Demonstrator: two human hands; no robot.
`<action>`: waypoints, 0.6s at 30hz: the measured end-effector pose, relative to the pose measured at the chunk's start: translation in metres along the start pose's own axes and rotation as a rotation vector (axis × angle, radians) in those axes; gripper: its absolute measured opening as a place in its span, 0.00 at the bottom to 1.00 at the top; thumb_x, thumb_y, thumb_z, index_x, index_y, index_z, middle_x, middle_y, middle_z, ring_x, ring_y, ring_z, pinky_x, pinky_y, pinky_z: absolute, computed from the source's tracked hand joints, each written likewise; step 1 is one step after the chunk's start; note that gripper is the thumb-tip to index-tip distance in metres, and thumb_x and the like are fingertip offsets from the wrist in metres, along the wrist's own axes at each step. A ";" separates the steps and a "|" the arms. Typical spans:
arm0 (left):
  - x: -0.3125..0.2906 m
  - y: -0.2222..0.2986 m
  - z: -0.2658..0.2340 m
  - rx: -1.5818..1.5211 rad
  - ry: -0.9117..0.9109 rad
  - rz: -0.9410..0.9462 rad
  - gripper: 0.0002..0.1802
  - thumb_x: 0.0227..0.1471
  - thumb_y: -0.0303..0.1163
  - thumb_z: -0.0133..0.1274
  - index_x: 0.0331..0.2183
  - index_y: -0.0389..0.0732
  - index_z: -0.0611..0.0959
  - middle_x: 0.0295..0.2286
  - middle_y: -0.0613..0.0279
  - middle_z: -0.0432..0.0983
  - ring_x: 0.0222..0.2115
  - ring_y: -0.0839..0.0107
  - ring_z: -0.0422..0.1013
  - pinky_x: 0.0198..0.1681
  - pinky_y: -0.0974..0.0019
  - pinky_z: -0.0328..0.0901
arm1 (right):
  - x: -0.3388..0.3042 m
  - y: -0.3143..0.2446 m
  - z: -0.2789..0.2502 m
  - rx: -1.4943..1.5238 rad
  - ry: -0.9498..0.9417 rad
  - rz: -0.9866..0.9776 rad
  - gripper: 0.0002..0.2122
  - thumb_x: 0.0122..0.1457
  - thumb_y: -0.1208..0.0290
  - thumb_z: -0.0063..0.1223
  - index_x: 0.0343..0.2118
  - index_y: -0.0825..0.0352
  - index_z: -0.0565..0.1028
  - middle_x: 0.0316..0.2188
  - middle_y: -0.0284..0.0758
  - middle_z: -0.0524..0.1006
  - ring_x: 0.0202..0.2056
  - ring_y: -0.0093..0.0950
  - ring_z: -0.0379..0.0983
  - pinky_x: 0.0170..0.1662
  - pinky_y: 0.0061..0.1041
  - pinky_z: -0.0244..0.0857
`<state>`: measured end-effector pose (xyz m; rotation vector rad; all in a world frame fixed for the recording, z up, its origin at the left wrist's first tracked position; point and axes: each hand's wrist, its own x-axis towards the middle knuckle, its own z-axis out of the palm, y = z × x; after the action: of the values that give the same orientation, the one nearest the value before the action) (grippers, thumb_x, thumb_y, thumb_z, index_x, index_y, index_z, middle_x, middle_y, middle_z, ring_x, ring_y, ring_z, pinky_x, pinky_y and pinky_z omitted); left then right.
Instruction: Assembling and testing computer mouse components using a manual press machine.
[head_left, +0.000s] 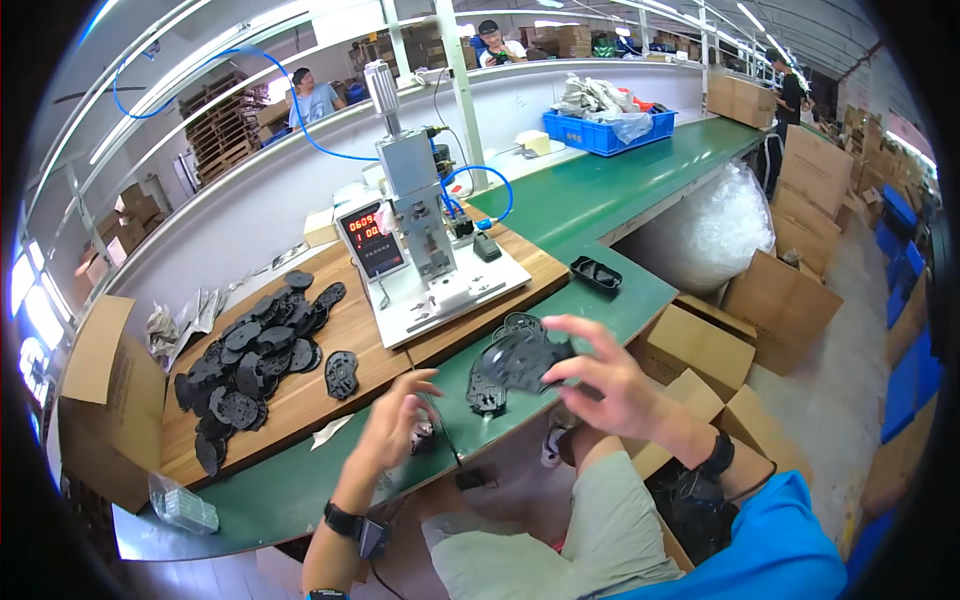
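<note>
My right hand (606, 378) pinches a flat black plastic part (522, 362) by its right edge, above the green work surface. Beneath and beside it lie more black plastic parts (487, 393), partly covered by the held one. To the left, my left hand (402, 418) hovers over the table's front edge with its fingers apart and nothing visible in them. A single black plastic part (341, 374) rests on the wooden board beyond that hand. Further left spreads a heap of similar black parts (250, 350).
A bench press (415, 190) with a white base and red digital display stands behind my hands. Beside it sits a small black tray (596, 274). A blue crate (610, 132) holds bagged items farther back. Cardboard boxes (700, 345) crowd the right; another carton (112, 405) stands left.
</note>
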<state>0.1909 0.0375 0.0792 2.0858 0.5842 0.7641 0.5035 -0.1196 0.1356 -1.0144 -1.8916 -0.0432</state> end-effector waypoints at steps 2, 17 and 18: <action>0.006 0.010 0.028 -0.509 -0.173 -0.036 0.38 0.71 0.61 0.35 0.61 0.35 0.69 0.45 0.50 0.80 0.35 0.67 0.78 0.32 0.69 0.71 | 0.009 -0.007 0.012 0.140 -0.047 -0.024 0.12 0.55 0.83 0.63 0.42 0.64 0.79 0.65 0.47 0.65 0.65 0.47 0.66 0.65 0.40 0.65; 0.052 0.001 0.073 0.013 0.066 0.200 0.15 0.62 0.30 0.61 0.49 0.38 0.82 0.37 0.57 0.83 0.37 0.67 0.78 0.38 0.65 0.71 | -0.008 0.046 0.081 1.122 0.368 0.806 0.14 0.68 0.74 0.59 0.54 0.67 0.73 0.45 0.31 0.81 0.45 0.21 0.76 0.52 0.26 0.72; 0.053 0.000 0.067 0.219 0.035 0.297 0.17 0.60 0.29 0.62 0.50 0.39 0.82 0.38 0.55 0.82 0.39 0.64 0.78 0.40 0.63 0.72 | -0.002 0.054 0.075 1.129 0.402 0.749 0.15 0.68 0.73 0.59 0.55 0.67 0.72 0.46 0.32 0.81 0.44 0.20 0.77 0.50 0.24 0.72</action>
<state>0.2745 0.0350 0.0631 2.3992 0.3945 0.9411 0.4852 -0.0538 0.0739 -0.7308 -0.8096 1.0482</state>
